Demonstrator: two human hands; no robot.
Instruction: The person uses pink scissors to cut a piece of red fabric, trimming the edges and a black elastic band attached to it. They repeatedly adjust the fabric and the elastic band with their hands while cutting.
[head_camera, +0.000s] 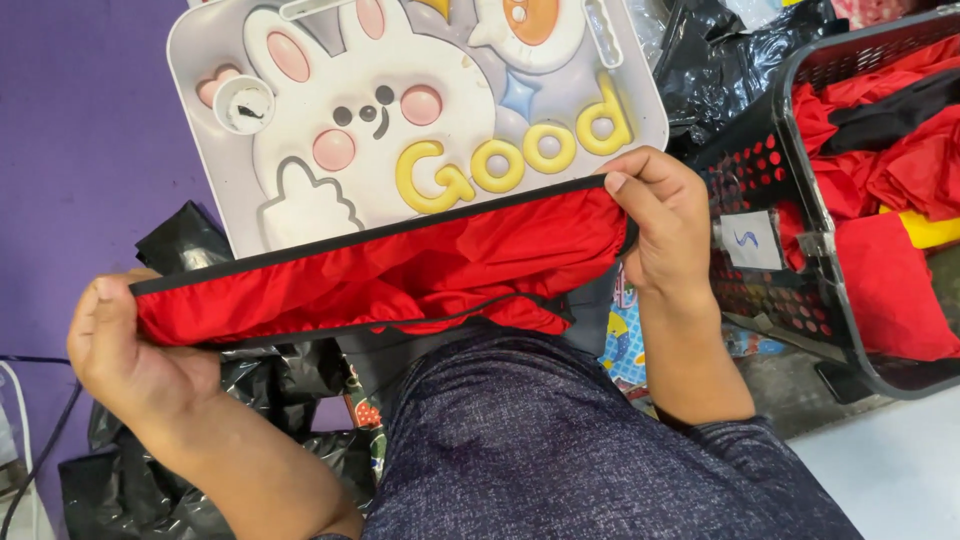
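A red cloth piece with black trim (400, 272) is stretched taut between both hands, running from lower left up to the right. My left hand (125, 350) pinches its left end, thumb on top. My right hand (665, 215) grips its right end, fingers curled over the black edge. The cloth hangs above my lap, which is covered in dark speckled fabric (560, 440).
A white tray-like board with a raised cartoon rabbit and yellow letters (300, 190) lies just behind the cloth. A black perforated basket (790, 200) at the right holds more red fabric. Black plastic bags (250, 400) lie at the left over a purple surface.
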